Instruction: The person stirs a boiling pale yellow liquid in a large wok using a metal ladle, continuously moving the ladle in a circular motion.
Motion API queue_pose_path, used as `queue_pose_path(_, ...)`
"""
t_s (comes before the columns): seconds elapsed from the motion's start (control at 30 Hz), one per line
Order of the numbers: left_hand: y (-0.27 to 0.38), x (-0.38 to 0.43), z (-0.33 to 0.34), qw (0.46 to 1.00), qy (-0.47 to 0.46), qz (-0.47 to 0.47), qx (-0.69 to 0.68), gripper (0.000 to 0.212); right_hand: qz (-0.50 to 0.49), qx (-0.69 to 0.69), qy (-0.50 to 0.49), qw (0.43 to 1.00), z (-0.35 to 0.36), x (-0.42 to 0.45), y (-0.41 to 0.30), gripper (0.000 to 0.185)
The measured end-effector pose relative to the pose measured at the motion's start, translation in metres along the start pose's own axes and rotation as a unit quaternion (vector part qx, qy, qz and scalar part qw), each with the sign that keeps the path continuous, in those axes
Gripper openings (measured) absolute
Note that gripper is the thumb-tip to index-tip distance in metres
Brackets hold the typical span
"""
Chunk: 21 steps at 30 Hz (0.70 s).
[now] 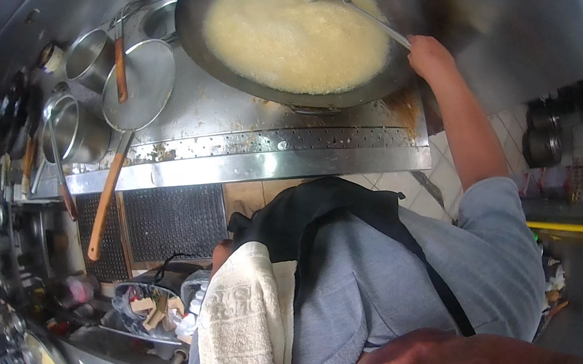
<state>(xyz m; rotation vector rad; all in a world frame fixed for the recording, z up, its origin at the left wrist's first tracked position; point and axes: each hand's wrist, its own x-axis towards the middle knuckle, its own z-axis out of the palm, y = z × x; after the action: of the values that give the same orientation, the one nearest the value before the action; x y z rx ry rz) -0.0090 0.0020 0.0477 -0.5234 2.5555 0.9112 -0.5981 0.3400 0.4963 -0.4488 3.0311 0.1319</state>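
My right hand grips the handle of a metal ladle over the right side of a large dark wok. The ladle's bowl rests at the surface of a pale yellow, bubbling or foamy liquid, partly sunk in it. This liquid fills much of the wok. Beside the black apron, only a small patch of my left hand or wrist shows; the towel hanging over my left side hides the rest. Whether those fingers hold anything is not visible.
Left of the wok, a wooden-handled strainer lies across metal pots on the steel stove top; its handle juts past the front edge. A bin with cardboard stands behind at left. Black mats cover some floor.
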Motion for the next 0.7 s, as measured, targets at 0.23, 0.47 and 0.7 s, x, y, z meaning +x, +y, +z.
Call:
queue_pose_path(0.23, -0.056, 0.041, -0.029, 0.999, -0.014, -0.015, 0.026, 0.043, 0.029, 0.016, 0.01, 0.999, 0.0, -0.082, -0.01, 0.046)
queue_pose_path(0.47, -0.067, 0.065, -0.064, 0.988, -0.011, -0.143, -0.048, 0.043, 0.071, 0.018, -0.011, 0.997, -0.02, -0.153, -0.02, 0.048)
queue_pose_path(0.7, -0.035, 0.061, -0.1, 0.991, -0.016, -0.125, -0.05, 0.037, 0.076, 0.018, 0.024, 0.997, -0.048, -0.223, -0.015, 0.049)
